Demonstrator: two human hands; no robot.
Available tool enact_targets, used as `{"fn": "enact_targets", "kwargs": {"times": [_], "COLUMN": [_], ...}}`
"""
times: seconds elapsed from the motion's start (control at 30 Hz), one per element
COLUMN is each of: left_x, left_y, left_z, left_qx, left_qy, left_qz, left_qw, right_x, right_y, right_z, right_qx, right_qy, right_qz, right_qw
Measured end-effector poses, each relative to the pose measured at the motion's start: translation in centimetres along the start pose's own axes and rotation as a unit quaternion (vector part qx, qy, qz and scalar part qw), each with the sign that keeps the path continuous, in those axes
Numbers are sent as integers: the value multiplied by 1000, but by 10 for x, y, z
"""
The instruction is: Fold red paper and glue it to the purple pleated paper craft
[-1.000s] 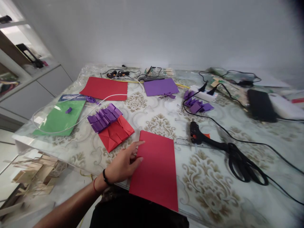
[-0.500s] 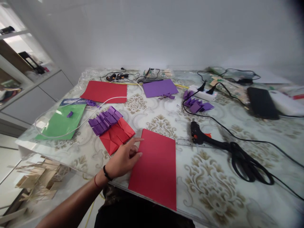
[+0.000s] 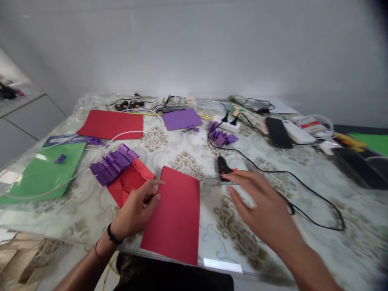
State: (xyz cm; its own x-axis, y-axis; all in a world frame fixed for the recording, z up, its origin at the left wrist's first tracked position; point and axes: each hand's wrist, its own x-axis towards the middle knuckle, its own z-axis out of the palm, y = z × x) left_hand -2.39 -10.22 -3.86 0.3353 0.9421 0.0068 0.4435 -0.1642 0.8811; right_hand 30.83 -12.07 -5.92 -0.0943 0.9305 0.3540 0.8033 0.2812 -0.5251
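Observation:
A red sheet of paper lies at the table's front edge. My left hand rests at its left side, index finger and thumb apart with the tips on the sheet's edge, the other fingers curled. My right hand, a little blurred, reaches in over the table with fingers apart, holding nothing I can see. Its fingertips are beside a black glue gun. Beneath that hand the scissors are mostly hidden; a bit of black handle shows. Left of the sheet lies a folded red paper piece with pleated purple paper on it.
Farther back lie another red sheet, a purple sheet and purple folded scraps. A white power strip feeds a black cable looping across the right side. A green packet sits left; a black phone lies right.
My right hand has come into view from the right, over the scissors and beside the glue gun. The view has swung right; my left hand stays at the red sheet.

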Motion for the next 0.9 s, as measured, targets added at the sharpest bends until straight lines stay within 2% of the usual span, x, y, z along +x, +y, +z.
{"fn": "enact_targets", "kwargs": {"times": [0.13,0.27,0.47,0.63,0.77,0.83,0.9], "left_x": [-3,-3,-9,-20,-30,-34,-37], "left_y": [-11,-20,-31,-27,-19,-18,-19], "left_z": [5,7,14,23,29,35,42], "left_qx": [33,72,140,206,217,214,225], "left_qy": [-46,-81,-19,-3,-95,-149,-174], "left_qz": [0,19,117,187,229,232,220], "left_qw": [998,994,983,961,944,937,933], "right_x": [3,5,16,17,5,-2,-7], "right_y": [17,42,74,80,93,109,129], "right_z": [7,7,-3,-9,-37,-57,-74], "right_qx": [-121,-158,-111,-99,-110,-125,-140], "right_qy": [-20,6,-10,10,93,140,170], "right_qz": [-60,-28,9,21,62,97,131], "right_qw": [991,987,994,995,988,978,967]}}
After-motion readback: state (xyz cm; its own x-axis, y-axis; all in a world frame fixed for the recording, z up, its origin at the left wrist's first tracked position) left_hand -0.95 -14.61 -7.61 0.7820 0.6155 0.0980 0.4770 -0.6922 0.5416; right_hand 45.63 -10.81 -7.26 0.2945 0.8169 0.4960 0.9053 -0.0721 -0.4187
